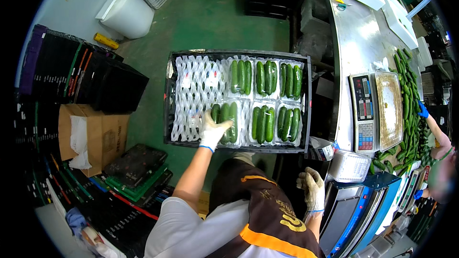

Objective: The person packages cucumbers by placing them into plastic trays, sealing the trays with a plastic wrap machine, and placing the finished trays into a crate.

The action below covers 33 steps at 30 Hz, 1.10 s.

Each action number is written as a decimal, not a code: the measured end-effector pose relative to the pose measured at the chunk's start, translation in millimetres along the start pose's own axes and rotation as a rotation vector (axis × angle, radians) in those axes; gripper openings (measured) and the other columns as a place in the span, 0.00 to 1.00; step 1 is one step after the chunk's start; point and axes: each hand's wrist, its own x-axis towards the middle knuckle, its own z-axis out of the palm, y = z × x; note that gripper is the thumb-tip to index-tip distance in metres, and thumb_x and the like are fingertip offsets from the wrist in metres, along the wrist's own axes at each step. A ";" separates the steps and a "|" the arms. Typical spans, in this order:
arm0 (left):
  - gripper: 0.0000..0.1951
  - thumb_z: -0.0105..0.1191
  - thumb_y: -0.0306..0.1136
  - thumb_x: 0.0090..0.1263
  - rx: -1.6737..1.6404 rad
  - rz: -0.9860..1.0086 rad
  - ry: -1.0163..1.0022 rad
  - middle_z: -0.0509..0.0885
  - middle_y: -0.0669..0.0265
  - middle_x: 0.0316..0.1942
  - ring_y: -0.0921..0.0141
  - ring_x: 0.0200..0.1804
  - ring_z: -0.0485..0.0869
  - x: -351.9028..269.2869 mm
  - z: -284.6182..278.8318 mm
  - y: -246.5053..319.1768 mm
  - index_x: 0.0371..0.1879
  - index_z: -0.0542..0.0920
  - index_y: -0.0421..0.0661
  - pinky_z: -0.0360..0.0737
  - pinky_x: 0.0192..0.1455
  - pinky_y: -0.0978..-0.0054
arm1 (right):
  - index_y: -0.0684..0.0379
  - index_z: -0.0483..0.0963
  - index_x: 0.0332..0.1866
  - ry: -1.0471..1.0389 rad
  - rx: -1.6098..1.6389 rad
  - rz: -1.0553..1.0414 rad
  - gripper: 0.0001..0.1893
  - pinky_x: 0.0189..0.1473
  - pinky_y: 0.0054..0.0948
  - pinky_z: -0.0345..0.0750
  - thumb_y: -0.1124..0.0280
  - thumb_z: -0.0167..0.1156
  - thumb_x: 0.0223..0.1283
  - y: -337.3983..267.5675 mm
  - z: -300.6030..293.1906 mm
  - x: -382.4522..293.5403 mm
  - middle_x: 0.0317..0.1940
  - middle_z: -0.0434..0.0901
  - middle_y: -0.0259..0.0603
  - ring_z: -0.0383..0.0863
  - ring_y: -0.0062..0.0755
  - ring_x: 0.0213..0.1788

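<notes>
A black plastic crate [237,149] stands before me, lined on its left with white foam netting [190,111]. Wrapped trays of cucumbers sit in two rows on its right, among them the upper middle pack [266,79] and the lower right pack [288,123]. My left hand [212,129], in a white knit glove, grips the left side of the lower left cucumber pack [233,122], thumb across its clear film. Away from the crate, beside the steel table, my right hand [311,190] hangs gloved with curled fingers; whether it holds anything is unclear.
The steel table [353,39] at right carries a weighing scale [364,114], loose cucumbers [407,104] and scissors [340,3]. A wrapping machine [344,218] stands below. Black crates [114,82], a cardboard box [107,132] and a white bin [131,14] line the left. A blue-gloved co-worker's hand [423,110] reaches in.
</notes>
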 end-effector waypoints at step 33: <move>0.61 0.75 0.47 0.36 0.854 0.132 0.169 0.58 0.37 0.67 0.46 0.69 0.59 26.4 -81.8 -90.8 0.71 0.52 0.40 0.58 0.72 0.62 | 0.66 0.72 0.56 -0.042 -0.446 0.057 0.23 0.46 0.25 0.76 0.62 0.60 0.61 6.0 7.8 -20.1 0.40 0.82 0.44 0.80 0.26 0.41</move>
